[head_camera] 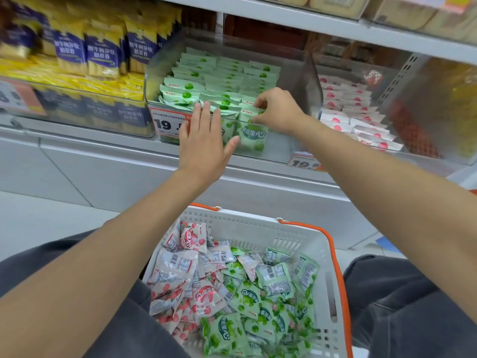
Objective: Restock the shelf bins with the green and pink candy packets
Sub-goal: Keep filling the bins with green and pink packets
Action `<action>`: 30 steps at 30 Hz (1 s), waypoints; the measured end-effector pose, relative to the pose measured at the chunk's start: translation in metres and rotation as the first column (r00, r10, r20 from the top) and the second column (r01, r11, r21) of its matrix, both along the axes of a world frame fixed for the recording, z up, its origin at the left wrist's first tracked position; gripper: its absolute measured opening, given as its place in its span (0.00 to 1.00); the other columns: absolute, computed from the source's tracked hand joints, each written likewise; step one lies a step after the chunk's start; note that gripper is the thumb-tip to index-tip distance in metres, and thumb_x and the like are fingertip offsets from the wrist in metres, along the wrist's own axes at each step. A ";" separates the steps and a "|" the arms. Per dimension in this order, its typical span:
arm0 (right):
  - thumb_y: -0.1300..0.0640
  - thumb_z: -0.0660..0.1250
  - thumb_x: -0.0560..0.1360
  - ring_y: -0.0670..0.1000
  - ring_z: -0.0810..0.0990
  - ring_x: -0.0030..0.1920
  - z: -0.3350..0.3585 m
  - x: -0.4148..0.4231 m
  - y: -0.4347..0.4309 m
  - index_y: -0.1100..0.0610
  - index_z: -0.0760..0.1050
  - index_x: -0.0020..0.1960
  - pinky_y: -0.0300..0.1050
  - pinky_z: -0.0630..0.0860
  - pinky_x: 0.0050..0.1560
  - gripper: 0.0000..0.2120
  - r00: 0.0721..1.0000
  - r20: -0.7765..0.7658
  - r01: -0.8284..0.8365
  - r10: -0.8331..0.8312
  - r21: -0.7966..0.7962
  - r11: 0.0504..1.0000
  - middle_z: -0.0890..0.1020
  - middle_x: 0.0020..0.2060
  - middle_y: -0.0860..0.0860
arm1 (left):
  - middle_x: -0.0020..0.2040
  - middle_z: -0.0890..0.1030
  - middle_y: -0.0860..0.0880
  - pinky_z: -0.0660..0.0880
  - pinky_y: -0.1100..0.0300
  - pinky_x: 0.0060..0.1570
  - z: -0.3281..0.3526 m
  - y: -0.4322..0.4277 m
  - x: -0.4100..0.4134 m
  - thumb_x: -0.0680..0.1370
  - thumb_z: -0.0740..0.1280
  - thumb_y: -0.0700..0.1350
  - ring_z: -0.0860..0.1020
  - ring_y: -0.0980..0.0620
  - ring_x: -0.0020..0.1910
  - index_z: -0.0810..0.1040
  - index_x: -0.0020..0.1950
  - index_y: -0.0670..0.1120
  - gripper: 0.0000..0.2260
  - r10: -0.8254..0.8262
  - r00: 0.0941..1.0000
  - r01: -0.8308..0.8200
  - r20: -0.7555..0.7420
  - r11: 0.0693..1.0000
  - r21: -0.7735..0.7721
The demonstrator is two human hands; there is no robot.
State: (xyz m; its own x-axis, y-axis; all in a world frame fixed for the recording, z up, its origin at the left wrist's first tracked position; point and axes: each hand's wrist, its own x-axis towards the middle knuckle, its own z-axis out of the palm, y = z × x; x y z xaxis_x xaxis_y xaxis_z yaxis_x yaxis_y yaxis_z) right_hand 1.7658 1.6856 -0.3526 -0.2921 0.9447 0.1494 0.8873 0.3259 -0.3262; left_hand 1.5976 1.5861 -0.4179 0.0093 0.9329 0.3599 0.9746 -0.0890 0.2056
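- Green packets [219, 78] stand in close rows in a clear bin [154, 73] on the shelf [103, 151], far centre.
- One front packet [254, 134] stands upright against the bin's near wall, and its face shows through the clear plastic.
- The right hand [278, 109] reaches over the bin's near rim. Its fingers and thumb are curled and pinch the top edge of the front packet.
- The left hand [204, 140] is just left of it, flat, with fingers straight and slightly spread, holding nothing.
- Its palm faces the bin's near wall and its fingertips reach up to the rim. I cannot tell whether it presses on the wall.
- The left hand covers the right part of a price tag [164, 122] on the bin's front.
- Pink packets [353, 109] lie in rows just right of the bin, beyond its right wall.
- A white basket [258, 223] with orange handles sits near, between the person's legs [413, 306].
- In the basket is a loose heap, with loose pink packets [180, 275] on the left and loose green packets [258, 306] on the right.
- Yellow packs [100, 52] fill the shelf at far left.
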 end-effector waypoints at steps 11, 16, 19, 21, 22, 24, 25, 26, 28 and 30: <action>0.64 0.64 0.71 0.45 0.70 0.38 -0.060 0.017 -0.085 0.58 0.78 0.44 0.42 0.69 0.40 0.05 0.941 -0.281 -0.058 0.186 0.408 0.911 0.75 0.39 0.47 | 0.53 0.77 0.45 0.72 0.49 0.50 -0.028 -0.034 0.033 0.76 0.62 0.42 0.75 0.42 0.51 0.75 0.56 0.45 0.09 -0.094 0.934 0.088 0.346 0.996 0.034; 0.64 0.64 0.74 0.49 0.75 0.44 -0.196 0.062 -0.172 0.57 0.79 0.51 0.46 0.75 0.48 0.08 0.991 -0.130 -0.042 0.000 -0.322 0.946 0.77 0.46 0.50 | 0.48 0.79 0.46 0.72 0.56 0.44 -0.095 -0.073 0.048 0.78 0.61 0.45 0.76 0.46 0.45 0.72 0.42 0.46 0.06 -0.118 0.990 0.138 0.081 0.651 -0.746; 0.61 0.67 0.75 0.55 0.76 0.60 -0.277 0.096 -0.223 0.58 0.75 0.64 0.48 0.74 0.60 0.17 0.995 0.095 0.080 -0.008 -0.790 0.608 0.76 0.63 0.55 | 0.41 0.75 0.47 0.71 0.58 0.38 -0.129 -0.095 0.054 0.79 0.60 0.43 0.74 0.49 0.38 0.66 0.36 0.46 0.11 -0.196 0.981 0.107 0.007 0.503 -0.858; 0.59 0.69 0.75 0.56 0.72 0.66 -0.312 0.109 -0.252 0.58 0.67 0.72 0.49 0.72 0.65 0.26 0.987 0.161 0.146 -0.002 -0.889 0.434 0.70 0.70 0.56 | 0.37 0.73 0.49 0.68 0.59 0.34 -0.143 -0.105 0.058 0.79 0.60 0.44 0.72 0.51 0.33 0.66 0.35 0.46 0.12 -0.215 0.977 0.094 -0.005 0.451 -0.887; 0.58 0.69 0.75 0.57 0.70 0.68 -0.324 0.110 -0.261 0.58 0.63 0.75 0.49 0.70 0.67 0.30 0.986 0.167 0.158 -0.010 -0.905 0.395 0.68 0.72 0.56 | 0.35 0.72 0.49 0.67 0.59 0.33 -0.147 -0.107 0.059 0.79 0.60 0.44 0.71 0.52 0.32 0.66 0.34 0.46 0.13 -0.233 0.972 0.094 -0.013 0.440 -0.893; 0.52 0.70 0.75 0.58 0.66 0.72 -0.342 0.105 -0.270 0.59 0.55 0.78 0.50 0.67 0.70 0.38 0.984 0.177 0.177 -0.035 -0.905 0.387 0.64 0.74 0.58 | 0.34 0.70 0.50 0.66 0.59 0.34 -0.149 -0.111 0.061 0.78 0.60 0.43 0.69 0.52 0.31 0.65 0.33 0.46 0.14 -0.262 0.964 0.085 -0.035 0.433 -0.897; 0.49 0.71 0.74 0.59 0.64 0.72 -0.349 0.101 -0.271 0.59 0.54 0.78 0.51 0.66 0.71 0.41 0.981 0.178 0.193 -0.076 -0.894 0.403 0.62 0.74 0.59 | 0.33 0.69 0.50 0.66 0.59 0.34 -0.149 -0.112 0.061 0.78 0.60 0.43 0.68 0.52 0.31 0.64 0.33 0.46 0.14 -0.265 0.963 0.078 -0.043 0.431 -0.899; 0.47 0.72 0.73 0.60 0.62 0.73 -0.356 0.096 -0.270 0.59 0.52 0.78 0.52 0.66 0.71 0.43 0.974 0.172 0.218 -0.146 -0.883 0.415 0.61 0.74 0.59 | 0.34 0.69 0.50 0.65 0.59 0.34 -0.150 -0.112 0.060 0.78 0.60 0.43 0.68 0.52 0.31 0.65 0.33 0.46 0.14 -0.262 0.964 0.075 -0.045 0.432 -0.899; 0.50 0.75 0.71 0.60 0.64 0.72 -0.369 0.092 -0.266 0.59 0.52 0.77 0.53 0.68 0.69 0.45 0.929 0.141 0.279 -0.342 -0.874 0.398 0.62 0.73 0.60 | 0.38 0.75 0.49 0.71 0.57 0.37 -0.151 -0.111 0.058 0.79 0.60 0.44 0.73 0.51 0.36 0.72 0.37 0.45 0.11 -0.262 0.964 0.077 -0.042 0.431 -0.899; 0.56 0.76 0.69 0.58 0.72 0.65 -0.376 0.091 -0.265 0.60 0.57 0.75 0.51 0.77 0.60 0.41 0.883 0.147 0.334 -0.446 -0.863 0.378 0.66 0.70 0.60 | 0.49 0.80 0.47 0.77 0.54 0.47 -0.153 -0.109 0.054 0.79 0.60 0.46 0.78 0.49 0.46 0.79 0.49 0.44 0.09 -0.260 0.965 0.071 -0.044 0.415 -0.907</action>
State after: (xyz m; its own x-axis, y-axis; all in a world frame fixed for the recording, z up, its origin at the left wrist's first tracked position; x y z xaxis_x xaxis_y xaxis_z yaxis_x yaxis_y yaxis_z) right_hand 1.8573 1.4207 -0.7285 0.1074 0.6083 -0.7864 0.7846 -0.5376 -0.3087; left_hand 1.6515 1.4769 -0.5707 0.1661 0.6987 -0.6958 0.9861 -0.1109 0.1241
